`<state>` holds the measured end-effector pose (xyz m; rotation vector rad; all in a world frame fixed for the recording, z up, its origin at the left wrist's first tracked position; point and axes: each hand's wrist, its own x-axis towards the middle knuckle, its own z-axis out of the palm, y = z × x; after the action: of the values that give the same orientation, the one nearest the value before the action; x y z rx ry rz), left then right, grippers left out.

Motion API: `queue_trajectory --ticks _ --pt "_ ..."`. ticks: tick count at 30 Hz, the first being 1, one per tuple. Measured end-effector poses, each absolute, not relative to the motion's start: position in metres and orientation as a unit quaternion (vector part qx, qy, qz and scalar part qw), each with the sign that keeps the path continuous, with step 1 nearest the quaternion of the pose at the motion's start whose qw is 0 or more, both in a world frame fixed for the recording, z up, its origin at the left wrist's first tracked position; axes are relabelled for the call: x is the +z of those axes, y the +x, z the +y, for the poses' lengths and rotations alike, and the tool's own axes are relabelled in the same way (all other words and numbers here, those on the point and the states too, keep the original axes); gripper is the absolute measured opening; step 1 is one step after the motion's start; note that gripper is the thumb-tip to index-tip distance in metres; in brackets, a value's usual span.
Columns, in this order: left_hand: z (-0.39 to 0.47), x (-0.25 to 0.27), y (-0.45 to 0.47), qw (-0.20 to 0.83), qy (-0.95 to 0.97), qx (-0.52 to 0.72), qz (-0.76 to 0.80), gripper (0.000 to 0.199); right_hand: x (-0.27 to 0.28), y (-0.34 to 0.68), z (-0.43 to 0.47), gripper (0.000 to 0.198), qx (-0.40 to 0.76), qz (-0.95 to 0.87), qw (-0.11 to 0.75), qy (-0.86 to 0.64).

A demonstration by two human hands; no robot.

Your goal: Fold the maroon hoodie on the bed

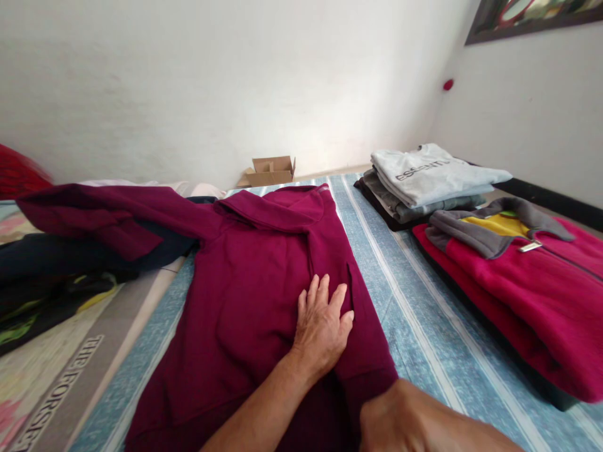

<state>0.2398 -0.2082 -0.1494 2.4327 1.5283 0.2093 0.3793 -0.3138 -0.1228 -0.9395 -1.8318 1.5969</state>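
Observation:
A maroon long-sleeved top [254,295] lies spread on the blue striped bed cover, collar end away from me. One sleeve stretches out to the left over dark clothes; the right side is folded inward along the body. My left hand [323,320] rests flat on the front of the top, fingers spread and palm down. Near the bottom right corner of the top, my right hand [400,414] is closed on its edge. The fingertips of that hand are hidden behind its back, and the lower hem runs out of view.
On the right sit a folded pink fleece jacket [513,295] with a grey collar and a stack topped by a light grey shirt [424,172]. Dark clothes [56,289] lie at left. A cardboard box [273,171] stands by the wall, beyond the striped cover [400,295].

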Motion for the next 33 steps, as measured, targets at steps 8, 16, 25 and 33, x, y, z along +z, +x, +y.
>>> queue_trajectory --ticks 8,16,25,33 --pt "-0.195 -0.150 0.246 0.190 0.840 0.151 0.485 0.028 -0.158 0.396 -0.252 0.015 0.424 -0.501 0.487 -0.576" --pt "-0.189 -0.143 0.258 0.259 0.815 0.153 0.496 0.019 -0.177 0.401 -0.230 0.013 0.360 -0.530 0.487 -0.593" --pt "-0.190 -0.150 0.258 0.268 0.801 0.189 0.501 0.019 -0.183 0.402 -0.225 0.012 0.349 -0.557 0.480 -0.581" --pt "-0.189 -0.151 0.259 0.280 0.793 0.196 0.505 0.022 -0.188 0.399 -0.224 0.014 0.316 -0.568 0.489 -0.581"
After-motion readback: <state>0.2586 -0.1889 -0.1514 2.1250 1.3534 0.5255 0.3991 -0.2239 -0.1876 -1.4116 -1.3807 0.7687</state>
